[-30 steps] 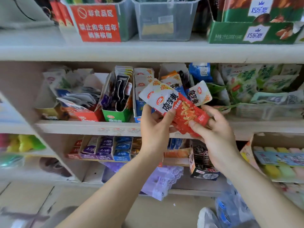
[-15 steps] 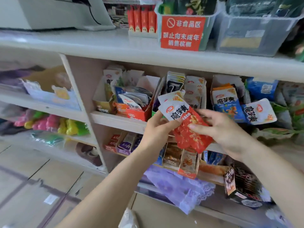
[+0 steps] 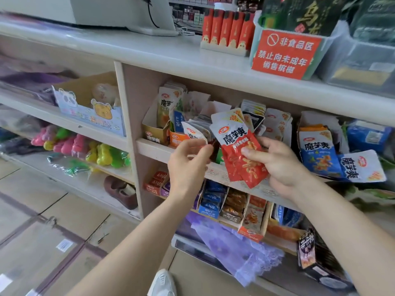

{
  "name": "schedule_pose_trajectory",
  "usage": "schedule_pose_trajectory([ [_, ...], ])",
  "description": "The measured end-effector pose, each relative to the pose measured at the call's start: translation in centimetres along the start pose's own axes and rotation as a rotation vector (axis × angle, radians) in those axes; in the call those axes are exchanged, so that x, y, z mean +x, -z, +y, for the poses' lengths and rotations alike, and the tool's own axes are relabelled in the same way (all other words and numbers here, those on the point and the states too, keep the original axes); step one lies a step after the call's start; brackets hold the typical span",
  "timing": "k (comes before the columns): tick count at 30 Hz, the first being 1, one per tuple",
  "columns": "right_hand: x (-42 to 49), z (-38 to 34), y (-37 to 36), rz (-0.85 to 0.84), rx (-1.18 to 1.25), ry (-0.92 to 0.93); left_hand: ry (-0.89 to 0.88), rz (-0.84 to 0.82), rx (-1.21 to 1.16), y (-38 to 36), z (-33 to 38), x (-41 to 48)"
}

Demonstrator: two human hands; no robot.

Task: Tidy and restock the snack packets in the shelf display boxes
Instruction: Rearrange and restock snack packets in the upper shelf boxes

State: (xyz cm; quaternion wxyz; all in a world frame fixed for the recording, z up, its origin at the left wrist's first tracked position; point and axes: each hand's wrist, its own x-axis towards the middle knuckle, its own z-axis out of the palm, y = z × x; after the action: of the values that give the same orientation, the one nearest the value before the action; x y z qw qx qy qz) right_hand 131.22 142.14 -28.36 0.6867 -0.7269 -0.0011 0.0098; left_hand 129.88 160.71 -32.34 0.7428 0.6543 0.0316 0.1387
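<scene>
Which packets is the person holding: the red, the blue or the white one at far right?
The red packets, gripped by the right hand. The blue packets and the white packet beside them sit on the shelf, untouched.

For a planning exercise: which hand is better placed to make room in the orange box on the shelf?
Left. The left hand looks free and is right by the orange box; the right hand grips the red packets.
</scene>
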Motion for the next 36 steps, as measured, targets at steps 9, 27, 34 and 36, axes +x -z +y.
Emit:
schedule_pose_trajectory([
  [9, 0.4, 0.5, 0.1, 0.141, -0.11, 0.202, -0.197, -0.133, 0.348, -0.7, -1.4, 5.2],
  [27, 7.1, -0.8, -5.2, 0.217, -0.931, 0.503, -0.123, -0.196, 0.08, 0.1, -1.8, 8.8],
  [34, 7.3, -1.8, -4.7, 0.008, -1.001, 0.394, -0.057, 0.006, -0.092, 0.7, -1.5, 9.8],
  [36, 7.1, -2.0, -4.6, -0.017, -1.011, 0.396, -0.036, 0.057, -0.178, 1.3, -1.2, 10.3],
])
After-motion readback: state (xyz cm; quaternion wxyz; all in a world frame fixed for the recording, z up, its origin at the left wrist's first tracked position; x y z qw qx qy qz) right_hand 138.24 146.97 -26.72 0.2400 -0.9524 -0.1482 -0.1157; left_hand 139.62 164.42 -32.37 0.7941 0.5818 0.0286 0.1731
